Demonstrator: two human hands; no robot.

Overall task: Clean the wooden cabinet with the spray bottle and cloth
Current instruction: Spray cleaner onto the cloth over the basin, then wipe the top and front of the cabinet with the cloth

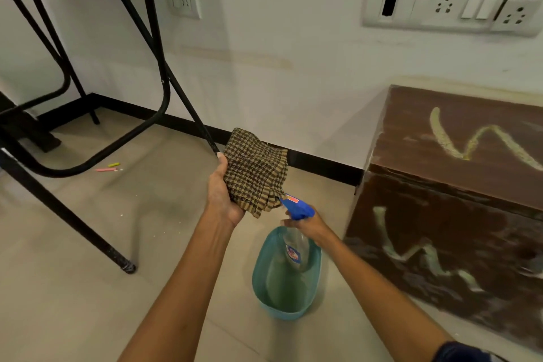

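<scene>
Holding the checked brown cloth bunched in my left hand, I have my fingers closed around its lower folds while the rest fans upward above my thumb. My right hand is wrapped around the neck of the spray bottle, just under its blue trigger head, whose nozzle points at the cloth and almost touches its bottom edge. The bottle's clear body hangs down over a teal plastic tub that sits on the tiled floor. To my right, against the white wall, stands the dark wooden cabinet, its top and front marked with pale zigzag chalk scribbles. To my left are the black metal legs of a chair, with two chalk sticks lying on the floor beneath it.
</scene>
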